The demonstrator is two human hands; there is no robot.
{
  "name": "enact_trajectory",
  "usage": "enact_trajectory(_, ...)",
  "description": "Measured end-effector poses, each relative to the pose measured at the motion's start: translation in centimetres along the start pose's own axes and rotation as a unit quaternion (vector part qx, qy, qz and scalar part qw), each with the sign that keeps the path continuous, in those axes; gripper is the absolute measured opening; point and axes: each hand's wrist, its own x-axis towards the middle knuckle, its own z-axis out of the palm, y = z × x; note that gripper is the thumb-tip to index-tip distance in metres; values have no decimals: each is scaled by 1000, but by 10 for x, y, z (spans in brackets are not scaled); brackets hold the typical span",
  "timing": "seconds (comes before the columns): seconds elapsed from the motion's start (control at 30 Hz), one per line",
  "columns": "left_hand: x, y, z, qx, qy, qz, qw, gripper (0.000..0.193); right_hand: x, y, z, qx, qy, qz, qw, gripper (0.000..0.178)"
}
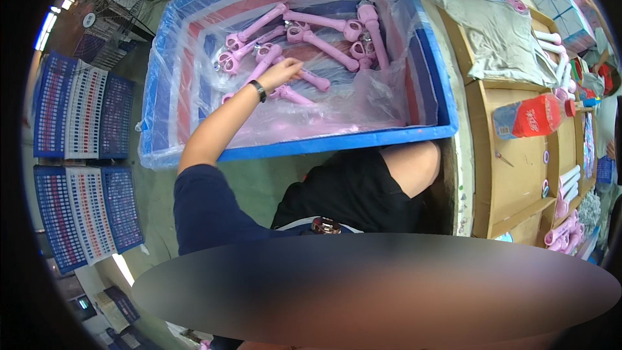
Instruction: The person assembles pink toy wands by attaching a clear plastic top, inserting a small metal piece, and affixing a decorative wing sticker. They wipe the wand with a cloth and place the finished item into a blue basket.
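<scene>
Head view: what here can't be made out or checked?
- Right hand: not seen; a blurred oval covers the lower frame.
- Left hand: fingers reach among pink wands in the blue bin; grip unclear, too small.
- Bin floor: veiled by its crinkled plastic liner.
- Workbench items at right: bent, cut by the fisheye rim.

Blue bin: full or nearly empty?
Nearly empty. The blue bin holds one loose layer of pink wands, with clear plastic liner bare around them; the left hand reaches in.

Left hand point(280, 72) with a black wristband reached into the plastic-lined blue bin point(337, 141), fingers touching a pink toy wand point(310, 78) among other pink wands point(324, 42); wooden workbench point(512, 175) sat right.
</scene>
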Motion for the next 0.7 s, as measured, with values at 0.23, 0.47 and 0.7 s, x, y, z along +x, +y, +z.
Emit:
enact_trajectory(0.23,9,-202,82,395,-215,-3,893,32,3,-27,-22,143,216,-250,933,18)
enact_trajectory(0.47,51,-179,77,396,-180,-20,900,31,-15,-30,-42,-52,-131,84,987,21)
enact_trajectory(0.7,71,-130,115,126,-327,55,935,41,-13,-40,-29,-41,-171,88,980,20)
